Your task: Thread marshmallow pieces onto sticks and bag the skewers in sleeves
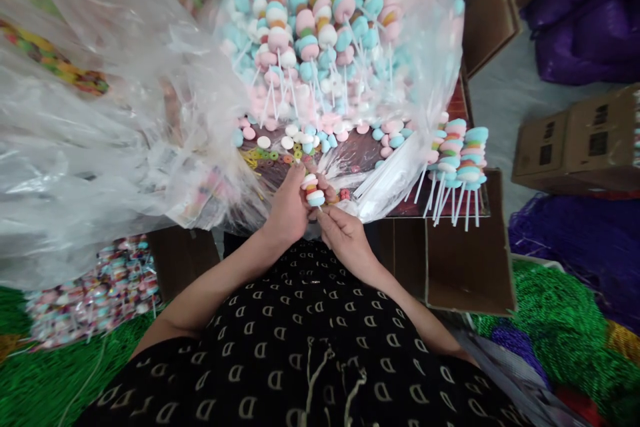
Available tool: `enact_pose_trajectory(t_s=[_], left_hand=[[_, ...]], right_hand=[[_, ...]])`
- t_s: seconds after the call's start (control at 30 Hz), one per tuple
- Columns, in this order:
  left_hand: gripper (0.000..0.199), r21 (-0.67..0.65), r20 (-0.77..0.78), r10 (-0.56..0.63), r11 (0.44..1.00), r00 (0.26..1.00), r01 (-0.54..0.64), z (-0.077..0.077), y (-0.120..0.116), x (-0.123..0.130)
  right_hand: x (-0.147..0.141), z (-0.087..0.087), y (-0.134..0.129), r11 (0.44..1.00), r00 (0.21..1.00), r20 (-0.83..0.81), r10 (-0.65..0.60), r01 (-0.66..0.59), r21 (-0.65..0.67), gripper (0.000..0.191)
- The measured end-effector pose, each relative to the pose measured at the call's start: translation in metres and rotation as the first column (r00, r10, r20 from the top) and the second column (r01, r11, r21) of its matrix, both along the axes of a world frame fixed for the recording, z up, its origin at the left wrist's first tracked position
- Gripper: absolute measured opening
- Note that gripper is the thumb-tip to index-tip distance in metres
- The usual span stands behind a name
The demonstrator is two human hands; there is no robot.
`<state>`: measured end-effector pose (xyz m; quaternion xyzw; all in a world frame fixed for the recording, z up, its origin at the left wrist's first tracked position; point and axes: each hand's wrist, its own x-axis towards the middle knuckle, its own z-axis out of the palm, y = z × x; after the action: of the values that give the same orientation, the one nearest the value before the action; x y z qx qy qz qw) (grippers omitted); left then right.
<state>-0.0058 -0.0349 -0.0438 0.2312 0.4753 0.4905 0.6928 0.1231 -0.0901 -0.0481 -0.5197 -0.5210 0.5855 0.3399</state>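
Observation:
Between my two hands is a marshmallow skewer (313, 191), with pink, white, orange and blue pieces threaded on a white stick. My left hand (291, 205) wraps its fingers round the threaded pieces. Just below them, my right hand (343, 230) pinches the stick. Beyond my hands, loose marshmallows (264, 142) in pink, white and blue lie on the table, along with small coloured gummy rings (273, 155). A bundle of white sticks (385, 177) rests to the right of my hands, partly on clear plastic.
A large clear bag (440, 33) of marshmallows stands behind, finished-looking skewers (345, 3) resting on it. More skewers (470, 153) lie at the table's right edge. Plastic sheeting (100, 147) covers the left. An open cardboard box (467, 260) sits below right; wrapped skewers (100, 293) lie lower left.

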Motion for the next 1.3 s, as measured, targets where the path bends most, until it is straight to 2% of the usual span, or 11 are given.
enact_pose_trajectory(t_s=[0.2,0.33,0.43,0.5,0.57,0.63,0.77,0.93,1.0,1.17,1.3], left_hand=[[0.033,0.081,-0.019,0.029,0.996,0.999,-0.028,-0.006,-0.008,0.004],[0.037,0.286,-0.371,0.005,0.952,0.928,0.109,-0.01,0.017,-0.027],[0.026,0.409,-0.809,0.19,0.862,0.556,0.3,-0.014,0.049,-0.055],[0.021,0.333,-0.932,0.235,0.852,0.275,0.403,-0.019,0.068,-0.067],[0.02,0.234,-0.972,0.213,0.858,0.097,0.458,-0.025,0.079,-0.07],[0.019,0.174,-0.981,0.193,0.857,0.012,0.485,-0.03,0.083,-0.07],[0.013,0.175,-0.98,0.199,0.864,-0.001,0.473,-0.03,0.074,-0.068],[0.016,0.284,-0.948,0.187,0.863,0.257,0.418,-0.023,0.059,-0.064],[0.02,0.284,-0.943,0.164,0.85,0.289,0.443,-0.022,0.059,-0.057],[0.017,0.216,-0.974,0.218,0.823,0.06,0.526,-0.027,0.069,-0.039],[0.016,0.17,-0.971,0.235,0.814,-0.047,0.555,-0.031,0.076,-0.033]], right_hand=[[-0.004,-0.004,0.006,0.999,0.998,-0.035,-0.044,0.044,0.009,0.043],[0.007,-0.003,0.012,0.99,0.979,-0.15,-0.14,0.137,-0.027,0.046],[0.016,-0.003,0.016,0.963,0.937,-0.226,-0.267,0.266,-0.037,0.044],[0.018,-0.002,0.018,0.949,0.911,-0.272,-0.311,0.312,-0.039,0.041],[0.018,-0.001,0.021,0.942,0.891,-0.312,-0.33,0.334,-0.044,0.039],[0.018,0.0,0.023,0.938,0.88,-0.331,-0.341,0.343,-0.055,0.039],[0.02,0.001,0.023,0.933,0.873,-0.332,-0.357,0.353,-0.075,0.039],[0.02,-0.003,0.021,0.934,0.872,-0.336,-0.355,0.343,-0.099,0.041],[0.019,-0.004,0.02,0.936,0.875,-0.331,-0.352,0.335,-0.108,0.042],[0.02,-0.004,0.018,0.939,0.887,-0.31,-0.343,0.331,-0.093,0.043],[0.02,-0.004,0.017,0.939,0.884,-0.317,-0.344,0.332,-0.093,0.042]])
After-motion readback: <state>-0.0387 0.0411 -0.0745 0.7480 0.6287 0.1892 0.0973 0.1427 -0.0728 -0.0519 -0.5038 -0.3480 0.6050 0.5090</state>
